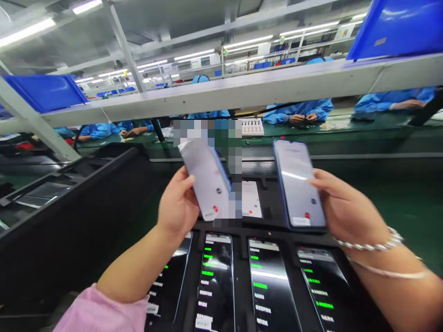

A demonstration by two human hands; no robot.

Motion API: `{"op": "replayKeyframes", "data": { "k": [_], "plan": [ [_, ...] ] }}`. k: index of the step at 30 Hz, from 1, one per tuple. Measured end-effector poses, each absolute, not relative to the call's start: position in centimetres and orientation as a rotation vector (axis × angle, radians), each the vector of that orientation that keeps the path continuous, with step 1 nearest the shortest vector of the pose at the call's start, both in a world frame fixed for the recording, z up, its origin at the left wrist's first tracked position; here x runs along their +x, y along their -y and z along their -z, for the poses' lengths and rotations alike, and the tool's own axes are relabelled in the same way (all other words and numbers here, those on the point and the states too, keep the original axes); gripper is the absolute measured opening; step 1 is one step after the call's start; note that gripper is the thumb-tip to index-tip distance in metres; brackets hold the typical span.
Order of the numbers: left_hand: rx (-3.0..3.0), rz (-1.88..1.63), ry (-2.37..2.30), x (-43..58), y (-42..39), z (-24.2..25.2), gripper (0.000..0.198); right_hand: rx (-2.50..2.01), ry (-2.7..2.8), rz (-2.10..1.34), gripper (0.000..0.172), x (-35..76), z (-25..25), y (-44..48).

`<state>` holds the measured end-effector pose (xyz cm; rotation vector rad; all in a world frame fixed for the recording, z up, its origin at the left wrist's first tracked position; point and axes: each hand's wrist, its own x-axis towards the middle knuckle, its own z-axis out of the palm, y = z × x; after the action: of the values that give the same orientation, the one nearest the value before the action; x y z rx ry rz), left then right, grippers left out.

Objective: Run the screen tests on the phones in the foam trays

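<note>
My left hand [178,205] is closed round a smartphone [205,182] with a pale protective film and small red stickers, tilted leftward above the tray. My right hand [346,210] grips a second smartphone [299,184] by its right edge, screen facing me, also filmed and stickered. A beaded bracelet sits on my right wrist. Below both hands a black tray [242,240] holds several phones [214,281] lying in slots, their dark screens showing green and white text. Another white-screened phone [251,199] lies in the tray's far row.
A black bin [76,203] stands to my left. A green conveyor belt [398,193] runs across behind the tray. Workers in blue coats [297,113] sit opposite. A grey shelf [242,90] overhead carries blue bins [398,27].
</note>
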<state>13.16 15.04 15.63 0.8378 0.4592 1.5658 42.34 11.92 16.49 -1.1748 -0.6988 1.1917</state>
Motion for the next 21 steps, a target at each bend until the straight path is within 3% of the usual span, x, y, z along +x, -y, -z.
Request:
{"op": "replayKeyframes", "data": {
  "k": [7,13,15,18,21],
  "plan": [
    [0.655,-1.281,-0.797,17.2,-16.4,-12.9,0.032,-1.279,0.557,-1.315,0.014,40.2,-14.7,-15.1],
    [0.692,-1.087,-0.723,16.6,-16.1,-12.8,0.036,-1.328,0.525,-1.415,0.028,40.2,-14.2,-15.5],
    [0.752,-1.034,-0.661,16.5,-15.8,-12.6,0.059,-1.318,0.551,-1.453,0.034,40.2,-14.1,-15.6],
    [0.816,-0.971,-0.677,16.4,-15.3,-12.5,0.108,-1.297,0.616,-1.455,0.038,40.4,-14.0,-15.3],
    [0.846,-0.918,-0.675,16.4,-15.0,-12.4,0.137,-1.26,0.708,-1.433,0.047,40.6,-14.0,-14.9]
  ]
}}
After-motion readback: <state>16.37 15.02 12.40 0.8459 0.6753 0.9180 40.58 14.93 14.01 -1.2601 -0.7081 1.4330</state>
